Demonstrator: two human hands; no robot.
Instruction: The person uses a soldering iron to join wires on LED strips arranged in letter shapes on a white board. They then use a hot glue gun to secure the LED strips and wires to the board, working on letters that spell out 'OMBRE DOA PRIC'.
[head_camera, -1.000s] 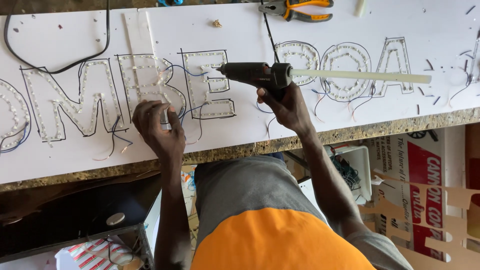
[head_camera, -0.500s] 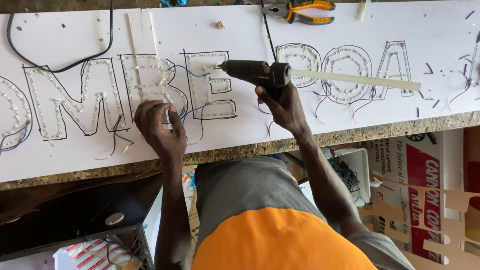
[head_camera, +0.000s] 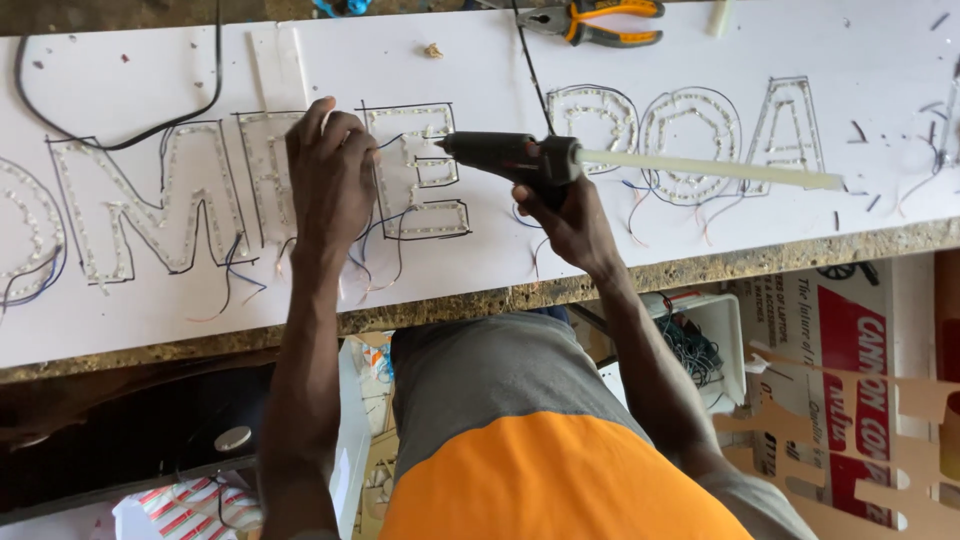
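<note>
— Glue gun (head_camera: 510, 157): where is it?
— In the right hand (head_camera: 570, 215), whose grip is wrapped around the handle. The gun lies level above the white sign board (head_camera: 620, 250), nozzle pointing at the outlined letter (head_camera: 420, 170) studded with small lights, and a pale glue stick (head_camera: 700, 168) juts out behind.
— And the left hand (head_camera: 330, 175)?
— Pressed flat on the board just beside that letter, fingers together over thin wires (head_camera: 380, 240), holding nothing.
— Anything else on the worktop?
— Orange-handled pliers (head_camera: 595, 22) at the far edge.
</note>
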